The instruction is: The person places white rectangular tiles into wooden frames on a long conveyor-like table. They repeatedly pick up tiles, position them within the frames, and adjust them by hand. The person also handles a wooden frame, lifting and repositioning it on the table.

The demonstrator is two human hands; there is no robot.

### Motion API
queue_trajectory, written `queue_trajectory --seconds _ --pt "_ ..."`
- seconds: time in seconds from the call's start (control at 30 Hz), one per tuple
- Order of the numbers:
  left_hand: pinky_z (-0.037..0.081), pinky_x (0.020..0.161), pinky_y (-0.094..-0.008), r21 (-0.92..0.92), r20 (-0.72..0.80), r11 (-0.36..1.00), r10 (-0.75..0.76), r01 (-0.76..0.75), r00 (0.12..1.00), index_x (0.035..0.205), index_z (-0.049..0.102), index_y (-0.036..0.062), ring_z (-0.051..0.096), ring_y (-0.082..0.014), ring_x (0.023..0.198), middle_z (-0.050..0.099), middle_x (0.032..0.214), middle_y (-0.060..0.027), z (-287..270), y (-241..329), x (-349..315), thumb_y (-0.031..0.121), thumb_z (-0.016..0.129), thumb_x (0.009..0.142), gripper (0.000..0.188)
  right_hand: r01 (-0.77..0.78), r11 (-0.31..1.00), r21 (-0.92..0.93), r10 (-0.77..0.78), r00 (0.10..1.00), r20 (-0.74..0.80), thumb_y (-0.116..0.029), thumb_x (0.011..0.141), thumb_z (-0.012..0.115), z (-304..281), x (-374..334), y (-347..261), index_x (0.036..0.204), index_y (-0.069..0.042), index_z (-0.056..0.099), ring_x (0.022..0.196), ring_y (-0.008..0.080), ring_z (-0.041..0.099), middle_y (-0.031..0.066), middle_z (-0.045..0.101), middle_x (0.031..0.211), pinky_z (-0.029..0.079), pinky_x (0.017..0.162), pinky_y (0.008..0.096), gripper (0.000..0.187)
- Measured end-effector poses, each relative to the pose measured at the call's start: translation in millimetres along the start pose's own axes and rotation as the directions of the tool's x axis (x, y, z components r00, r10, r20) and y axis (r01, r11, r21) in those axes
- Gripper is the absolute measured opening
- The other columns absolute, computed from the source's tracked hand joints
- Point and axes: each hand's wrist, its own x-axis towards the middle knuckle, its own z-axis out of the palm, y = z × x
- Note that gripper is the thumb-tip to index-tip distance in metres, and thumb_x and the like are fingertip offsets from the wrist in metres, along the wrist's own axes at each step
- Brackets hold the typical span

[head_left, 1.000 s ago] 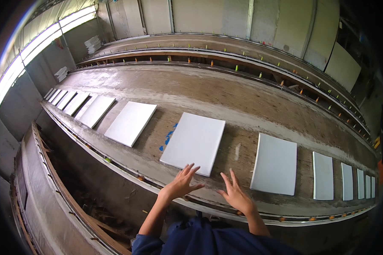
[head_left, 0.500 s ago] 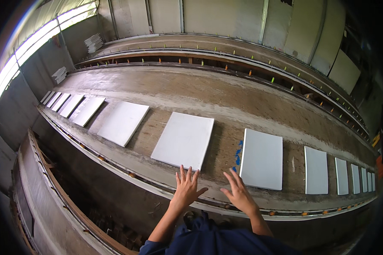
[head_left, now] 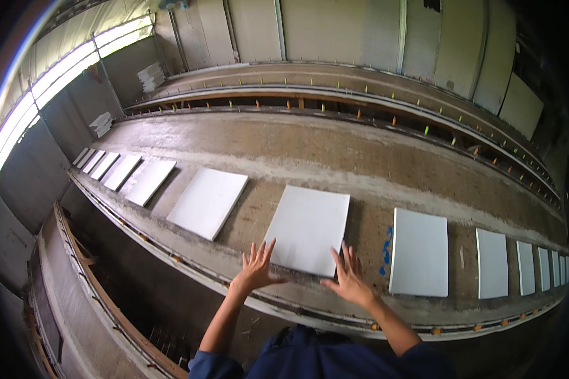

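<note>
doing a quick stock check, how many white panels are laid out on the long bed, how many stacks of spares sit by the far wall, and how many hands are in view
White panels on the bed: 13, the one at the hands included; the far ones at each end are small, so the count is approximate.
Stacks of white panels by the far wall: 2.
Hands: 2, left hand and right hand, both open.
Total: 17

Our left hand (head_left: 254, 270) and right hand (head_left: 349, 282) spread flat, fingers (head_left: 263, 251) touching the near edge of a white slab (head_left: 306, 228), our row of white slabs (head_left: 205, 202) along the long concrete bench (head_left: 335, 158), blue marks (head_left: 385, 251) beside our right hand
</note>
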Motion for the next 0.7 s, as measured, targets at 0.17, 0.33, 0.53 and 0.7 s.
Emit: queue_trajectory --seconds 0.17,0.33,0.53,0.7 --pt "0.017 0.099 -0.0708 0.032 -0.012 0.999 0.024 -0.024 1.000 0.147 0.006 0.0153 0.012 -0.0494 0.135 0.019 0.146 -0.0262 -7.5 -17.3 -2.3 0.069 0.064 0.066 0.113 -0.088 0.996 0.020 0.081 0.971 0.226 -0.049 0.084 0.059 -7.3 -1.9 -14.4 0.145 -0.010 0.011 0.134 0.0489 0.013 0.0301 -0.003 0.146 0.022 0.108 0.0540 0.087" --pt "0.018 0.101 -0.0691 0.152 -0.182 0.980 0.153 -0.126 0.971 0.146 0.015 0.0117 0.015 -0.0423 0.136 0.029 0.143 -0.0212 -33.9 -68.8 -5.3 0.060 0.056 0.079 0.092 -0.021 0.984 -0.175 0.062 0.970 0.235 -0.043 0.084 0.061 -17.5 10.7 -48.9 0.140 -0.006 0.027 0.130 0.0486 0.024 0.0308 0.006 0.145 0.031 0.104 0.0515 0.075" --pt "0.028 0.103 -0.0585 0.062 -0.126 0.986 0.161 -0.154 0.979 0.133 0.040 0.0049 0.041 -0.0343 0.125 0.047 0.131 -0.0148 -84.5 -155.6 -27.9 0.047 0.054 0.087 0.064 -0.251 0.925 -0.286 0.280 0.958 0.062 -0.033 0.084 0.062 18.7 62.7 -143.3 0.128 -0.002 0.045 0.121 0.0421 0.039 0.0245 0.031 0.139 0.036 0.099 0.0470 0.056" --pt "0.037 0.099 -0.0464 -0.130 -0.150 0.967 0.199 -0.219 0.968 0.131 0.043 0.0069 0.054 -0.0308 0.109 0.056 0.120 -0.0144 -112.0 -207.2 -47.6 0.035 0.058 0.087 0.055 -0.213 0.971 0.113 0.219 0.975 -0.045 -0.026 0.086 0.060 71.8 130.3 -244.7 0.117 -0.003 0.053 0.105 0.0349 0.056 0.0171 0.058 0.114 0.045 0.089 0.0398 0.039"
